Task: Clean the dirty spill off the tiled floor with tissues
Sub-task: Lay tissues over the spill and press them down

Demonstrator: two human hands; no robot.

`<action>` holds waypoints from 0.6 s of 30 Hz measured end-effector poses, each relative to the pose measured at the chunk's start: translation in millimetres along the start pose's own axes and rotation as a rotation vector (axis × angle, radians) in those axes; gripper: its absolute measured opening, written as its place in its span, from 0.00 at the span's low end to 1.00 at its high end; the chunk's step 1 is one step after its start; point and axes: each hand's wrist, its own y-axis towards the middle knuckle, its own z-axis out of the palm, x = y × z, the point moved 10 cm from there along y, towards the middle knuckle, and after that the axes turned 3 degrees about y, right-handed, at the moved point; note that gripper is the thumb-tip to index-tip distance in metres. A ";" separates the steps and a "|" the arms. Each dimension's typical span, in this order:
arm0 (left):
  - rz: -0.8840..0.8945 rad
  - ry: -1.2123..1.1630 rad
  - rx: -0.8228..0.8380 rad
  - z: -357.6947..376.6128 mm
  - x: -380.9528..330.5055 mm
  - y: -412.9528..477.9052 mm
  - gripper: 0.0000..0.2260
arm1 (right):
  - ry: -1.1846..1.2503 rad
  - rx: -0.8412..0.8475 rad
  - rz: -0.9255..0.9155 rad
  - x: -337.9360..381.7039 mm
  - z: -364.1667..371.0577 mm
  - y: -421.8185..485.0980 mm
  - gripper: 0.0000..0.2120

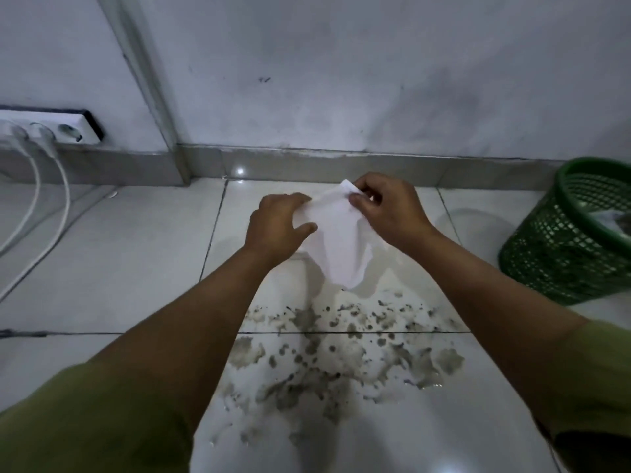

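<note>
The thin white tissue (336, 240) hangs loose in the air between both hands. One sheet against so wide and wet a spill (341, 356) looks likely to soak through at once, tear, and smear the grey grit across the tiled floor (136, 261) rather than lift it. The puddle straddles a grout line, so dirt could get pushed into that groove. Wiping outward toward nine o'clock could also drive water toward the white cables (67, 199) trailing from the power strip (68, 129) at ten o'clock, which I'd judge the worst outcome. The green basket (553, 254) stands at three o'clock, and a dripping wad carried there could spot clean tile.

Both forearms reach forward from olive sleeves (85, 421), hands raised above the floor at twelve o'clock of the spill. The left hand (278, 227), back up, grips the tissue's left edge, fingers curled over it. The right hand (386, 209) pinches the upper right corner between thumb and forefinger, other fingers curled. The tissue's lower end dangles just above the spill's far edge, apparently not touching it.
</note>
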 end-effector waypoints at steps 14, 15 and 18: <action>-0.092 -0.212 -0.050 29.7 -71.4 -19.1 0.04 | 0.092 -0.216 0.283 -94.9 -69.9 -44.8 0.05; -0.087 -0.216 -0.072 33.4 -77.5 -20.2 0.04 | 0.084 -0.228 0.254 -98.5 -74.0 -48.3 0.04; -0.057 -0.229 -0.095 49.7 -91.6 -26.0 0.06 | 0.091 -0.241 0.216 -113.8 -84.2 -60.1 0.03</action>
